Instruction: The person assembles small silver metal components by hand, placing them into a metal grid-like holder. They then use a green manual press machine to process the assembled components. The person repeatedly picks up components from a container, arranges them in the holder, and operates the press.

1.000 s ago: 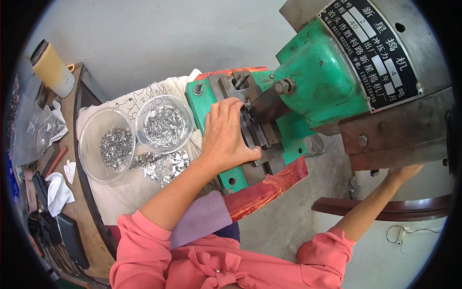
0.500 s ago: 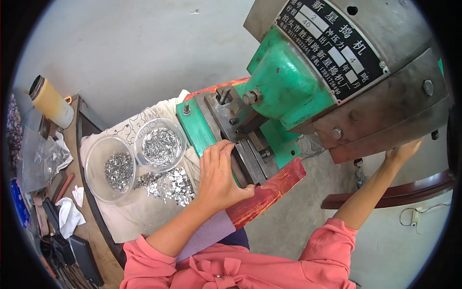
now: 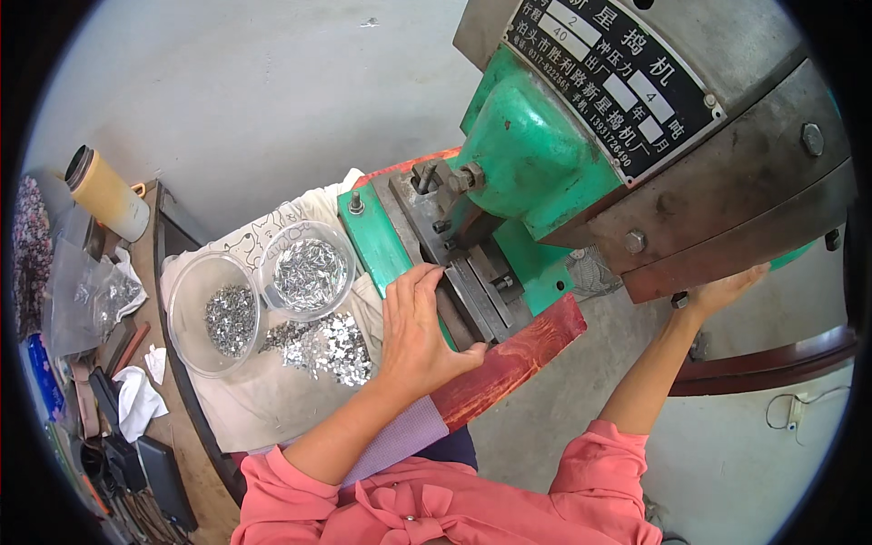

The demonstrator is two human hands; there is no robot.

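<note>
green press [image 3: 572,177] looms at two o'clock; left hand [image 3: 416,341] spreads thumb from fingers at its die [image 3: 480,304], nothing visibly gripped; right hand [image 3: 722,292] at three, spread and hold unclear.

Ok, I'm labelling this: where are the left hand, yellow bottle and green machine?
Left hand [image 3: 415,329]: head view, back of the hand.
Yellow bottle [image 3: 107,194]: head view, its side.
Green machine [image 3: 527,168]: head view, rounded housing.
</note>
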